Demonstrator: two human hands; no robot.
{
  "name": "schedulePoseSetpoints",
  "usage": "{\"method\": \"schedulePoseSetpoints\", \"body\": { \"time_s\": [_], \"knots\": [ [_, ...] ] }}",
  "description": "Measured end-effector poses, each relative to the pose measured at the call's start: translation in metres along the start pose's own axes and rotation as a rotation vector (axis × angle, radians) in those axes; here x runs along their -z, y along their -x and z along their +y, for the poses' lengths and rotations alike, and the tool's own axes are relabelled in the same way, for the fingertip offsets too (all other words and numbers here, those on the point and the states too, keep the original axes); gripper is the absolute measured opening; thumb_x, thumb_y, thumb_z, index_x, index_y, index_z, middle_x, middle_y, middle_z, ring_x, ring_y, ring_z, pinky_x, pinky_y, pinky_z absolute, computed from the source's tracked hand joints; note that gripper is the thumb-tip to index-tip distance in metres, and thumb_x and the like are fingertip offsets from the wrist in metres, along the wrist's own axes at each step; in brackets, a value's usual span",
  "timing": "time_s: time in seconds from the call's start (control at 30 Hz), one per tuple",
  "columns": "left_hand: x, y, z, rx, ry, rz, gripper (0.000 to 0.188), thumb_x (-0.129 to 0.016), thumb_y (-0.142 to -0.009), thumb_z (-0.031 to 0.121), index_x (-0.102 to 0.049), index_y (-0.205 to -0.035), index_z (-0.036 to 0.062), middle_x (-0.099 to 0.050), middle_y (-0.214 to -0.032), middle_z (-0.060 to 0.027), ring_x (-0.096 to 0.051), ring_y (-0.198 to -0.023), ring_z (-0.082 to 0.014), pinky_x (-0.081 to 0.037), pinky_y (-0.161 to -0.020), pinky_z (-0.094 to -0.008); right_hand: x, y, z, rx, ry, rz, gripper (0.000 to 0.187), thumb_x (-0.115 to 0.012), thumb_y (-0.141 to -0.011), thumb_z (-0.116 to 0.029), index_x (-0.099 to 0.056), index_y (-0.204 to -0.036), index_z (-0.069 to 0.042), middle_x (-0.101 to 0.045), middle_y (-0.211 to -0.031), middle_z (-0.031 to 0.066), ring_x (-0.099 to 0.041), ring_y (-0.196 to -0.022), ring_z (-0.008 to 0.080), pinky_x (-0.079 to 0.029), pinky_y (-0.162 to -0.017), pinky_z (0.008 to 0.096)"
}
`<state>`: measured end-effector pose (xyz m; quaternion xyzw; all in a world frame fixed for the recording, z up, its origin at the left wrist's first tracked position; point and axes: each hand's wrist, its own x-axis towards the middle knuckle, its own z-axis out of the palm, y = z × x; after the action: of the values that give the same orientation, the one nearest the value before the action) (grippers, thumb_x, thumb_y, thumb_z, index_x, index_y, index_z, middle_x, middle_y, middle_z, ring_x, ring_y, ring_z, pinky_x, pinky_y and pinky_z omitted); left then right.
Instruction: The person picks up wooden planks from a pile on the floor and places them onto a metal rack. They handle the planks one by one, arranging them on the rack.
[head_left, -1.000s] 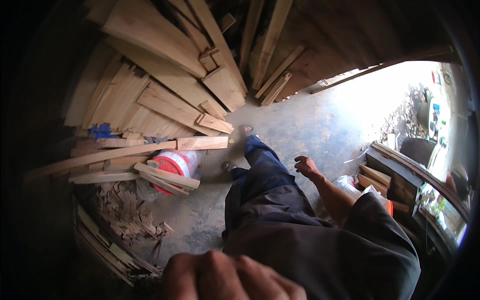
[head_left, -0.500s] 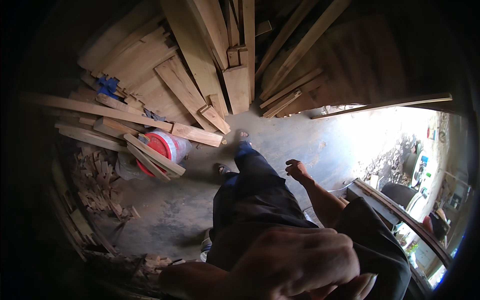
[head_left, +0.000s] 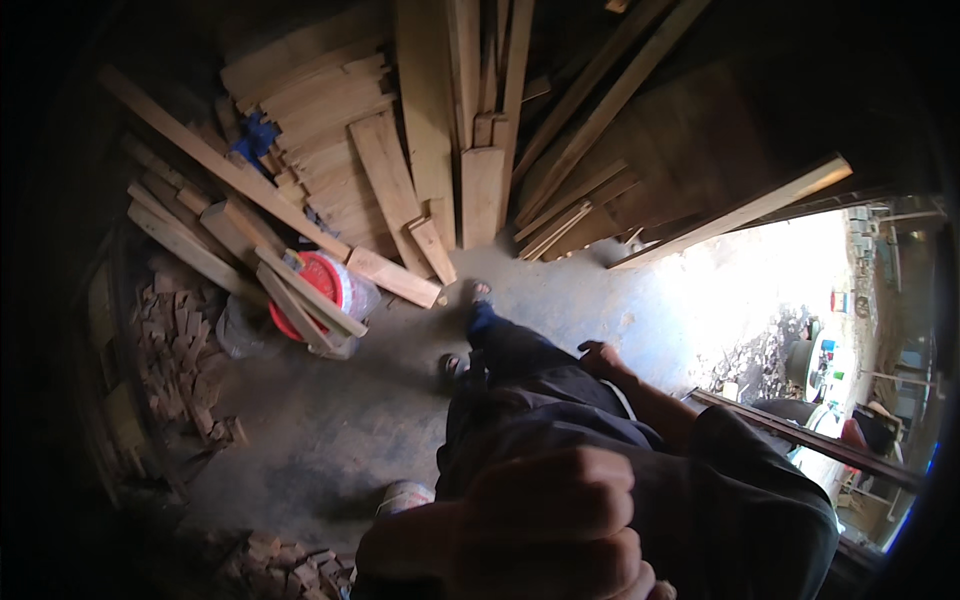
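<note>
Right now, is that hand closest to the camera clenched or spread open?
Clenched: the left hand is curled into a fist, knuckles up. Whether it holds anything, cannot tell.

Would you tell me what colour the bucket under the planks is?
Red; the bucket shows best in the head view, left of the person's feet.

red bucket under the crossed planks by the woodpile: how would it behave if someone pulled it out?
The red bucket looks like thin plastic, so probably light and slightly flexible. Several planks lie across its top, so pulling would likely drag or topple them. It seems to lean rather than stand upright, so it may tip or roll once freed.
</note>
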<state>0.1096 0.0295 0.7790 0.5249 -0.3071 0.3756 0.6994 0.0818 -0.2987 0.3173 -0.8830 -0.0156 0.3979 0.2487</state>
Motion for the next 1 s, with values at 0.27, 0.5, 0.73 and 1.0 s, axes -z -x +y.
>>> {"method": "schedulePoseSetpoints", "body": {
  "time_s": [0.27,0.5,0.73,1.0],
  "knots": [
    [0.029,0.097,0.012,0.347,-0.359,-0.401,0.014,-0.070,-0.078,0.012,-0.065,-0.081,-0.0005,-0.064,-0.081,-0.0094,-0.067,-0.078,-0.0255,-0.057,-0.071,-0.0409,-0.005,0.062,0.044,-0.257,-0.120,-0.010,0.047,-0.068,-0.079,-0.021,-0.069,-0.125,-0.011,-0.073,-0.108,0.0213,-0.071,-0.102,0.0319,-0.056,-0.088,0.0385],
    [0.017,0.104,-0.020,0.428,-0.474,-0.408,0.011,-0.073,-0.075,0.004,-0.065,-0.081,-0.0004,-0.063,-0.077,-0.0108,-0.063,-0.070,-0.0278,-0.053,-0.063,-0.0400,0.012,0.035,0.054,-0.241,0.016,0.012,0.048,-0.056,-0.075,-0.012,-0.070,-0.121,-0.007,-0.069,-0.116,0.0246,-0.065,-0.112,0.0381,-0.052,-0.099,0.0434],
    [0.002,0.086,-0.120,0.603,-0.626,-0.440,0.014,-0.075,-0.072,-0.005,-0.065,-0.081,-0.0004,-0.061,-0.074,-0.0123,-0.060,-0.062,-0.0301,-0.049,-0.055,-0.0391,0.069,-0.080,0.045,-0.316,-0.188,0.133,0.061,-0.047,-0.076,-0.005,-0.057,-0.136,-0.003,-0.064,-0.119,0.0330,-0.060,-0.119,0.0452,-0.048,-0.102,0.0474],
    [0.008,0.145,-0.230,1.103,-0.777,-0.267,0.011,-0.073,-0.079,-0.006,-0.066,-0.085,-0.0008,-0.063,-0.075,-0.0138,-0.062,-0.065,-0.0296,-0.050,-0.059,-0.0383,0.171,-0.278,0.061,-0.309,-0.066,0.249,0.073,-0.050,-0.076,-0.006,-0.044,-0.149,-0.011,-0.053,-0.137,0.0291,-0.052,-0.128,0.0443,-0.045,-0.106,0.0490]
  ]
}}
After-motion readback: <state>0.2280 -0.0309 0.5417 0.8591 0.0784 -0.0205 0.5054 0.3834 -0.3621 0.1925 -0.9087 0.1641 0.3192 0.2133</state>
